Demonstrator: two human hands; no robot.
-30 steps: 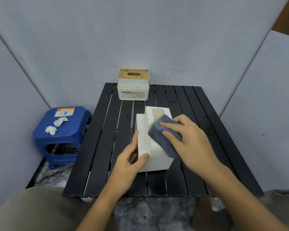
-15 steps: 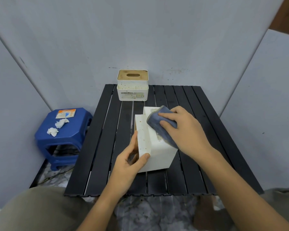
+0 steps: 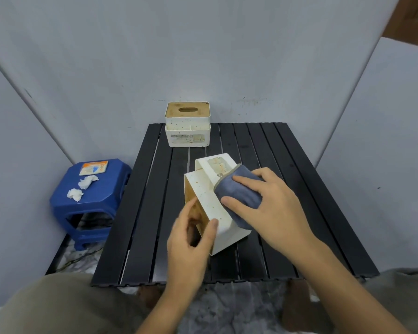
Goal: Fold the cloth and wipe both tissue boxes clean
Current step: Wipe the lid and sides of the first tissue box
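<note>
My left hand (image 3: 191,235) pinches the near box (image 3: 210,201) steady; my right hand (image 3: 263,201) presses the cloth (image 3: 239,189) flat, fingers spread. Wipe with firm, overlapping strokes.

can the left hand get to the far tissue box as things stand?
Probably not right away: the left hand is gripping the near tissue box, which also lies between it and the far tissue box. Once it lets go, the path over it looks open.

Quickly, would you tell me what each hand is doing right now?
Left hand: grips the near tissue box.
Right hand: presses the folded cloth onto that box.
</note>
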